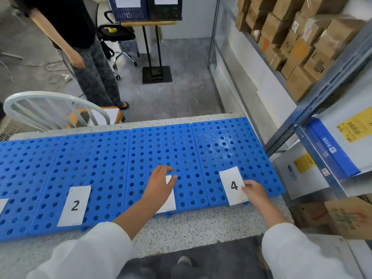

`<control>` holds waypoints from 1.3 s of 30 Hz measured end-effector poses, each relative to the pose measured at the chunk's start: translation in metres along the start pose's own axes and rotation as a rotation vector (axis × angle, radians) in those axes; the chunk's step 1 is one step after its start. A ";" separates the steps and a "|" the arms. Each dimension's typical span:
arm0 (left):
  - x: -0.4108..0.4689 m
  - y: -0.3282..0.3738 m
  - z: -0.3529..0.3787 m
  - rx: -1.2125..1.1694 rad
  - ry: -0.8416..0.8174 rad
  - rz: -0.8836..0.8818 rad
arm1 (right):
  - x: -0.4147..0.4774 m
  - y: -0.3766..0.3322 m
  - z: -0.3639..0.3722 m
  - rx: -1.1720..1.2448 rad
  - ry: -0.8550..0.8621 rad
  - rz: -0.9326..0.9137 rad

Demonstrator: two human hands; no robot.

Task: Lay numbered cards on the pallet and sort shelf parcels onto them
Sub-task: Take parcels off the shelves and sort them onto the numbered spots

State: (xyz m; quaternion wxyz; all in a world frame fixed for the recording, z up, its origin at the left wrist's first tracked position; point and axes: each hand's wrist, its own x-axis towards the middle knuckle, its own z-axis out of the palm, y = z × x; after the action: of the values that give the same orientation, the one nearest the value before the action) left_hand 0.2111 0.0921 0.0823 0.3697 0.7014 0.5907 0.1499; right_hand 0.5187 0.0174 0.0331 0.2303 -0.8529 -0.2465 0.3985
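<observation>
A blue perforated pallet (104, 158) lies across a speckled ledge. The white card marked 2 (74, 205) lies flat on its second panel. Another white card (170, 200) sits on the third panel, mostly covered by my left hand (160, 183), which hovers over it with fingers relaxed. My right hand (254, 191) pinches the right edge of the card marked 4 (233, 185), which lies on the rightmost panel. A corner of one more card (2, 205) shows at the far left. Cardboard parcels (298, 43) fill the shelf at the upper right.
A metal shelving rack (330, 109) stands right of the pallet, with grey and blue parcels (332, 148) on lower levels. A person in dark clothes (80, 47) stands beyond the ledge. A white chair back (54, 107) and a black stand (157, 74) are behind the pallet.
</observation>
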 end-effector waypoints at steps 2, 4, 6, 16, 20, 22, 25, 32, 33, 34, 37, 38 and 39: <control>-0.002 0.002 -0.002 0.038 -0.013 0.022 | -0.003 -0.002 -0.003 -0.006 0.066 0.030; -0.002 0.009 -0.005 0.074 -0.036 0.040 | -0.006 -0.006 -0.006 -0.085 0.131 0.023; 0.003 0.023 -0.008 0.084 -0.036 0.073 | -0.012 -0.018 -0.011 -0.100 0.143 -0.013; 0.038 0.122 -0.057 0.419 -0.034 0.549 | -0.083 -0.146 -0.074 -0.076 0.156 -0.542; 0.045 0.176 -0.094 0.459 -0.023 0.694 | -0.122 -0.182 -0.114 -0.187 0.310 -0.631; 0.047 0.207 -0.112 0.465 -0.007 0.766 | -0.143 -0.192 -0.135 -0.237 0.371 -0.649; 0.043 0.251 -0.133 0.476 0.027 0.905 | -0.177 -0.201 -0.166 -0.283 0.461 -0.612; 0.012 0.323 -0.149 0.470 0.050 1.183 | -0.250 -0.206 -0.214 -0.285 0.691 -0.539; 0.007 0.331 -0.148 0.466 0.050 1.221 | -0.260 -0.202 -0.218 -0.282 0.712 -0.524; 0.001 0.339 -0.147 0.457 0.047 1.255 | -0.269 -0.198 -0.222 -0.288 0.731 -0.503; -0.012 0.361 -0.140 0.423 0.030 1.315 | -0.295 -0.185 -0.231 -0.311 0.771 -0.425; -0.016 0.367 -0.136 0.417 0.019 1.325 | -0.302 -0.181 -0.233 -0.312 0.783 -0.404; -0.019 0.373 -0.133 0.413 0.006 1.335 | -0.308 -0.177 -0.236 -0.311 0.795 -0.381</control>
State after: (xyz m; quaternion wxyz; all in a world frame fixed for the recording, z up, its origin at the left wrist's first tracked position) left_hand 0.3883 0.1092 0.4368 0.0558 0.9699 0.0509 0.2316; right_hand 0.4916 -0.0784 0.4480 0.2455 -0.9033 -0.3482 -0.0501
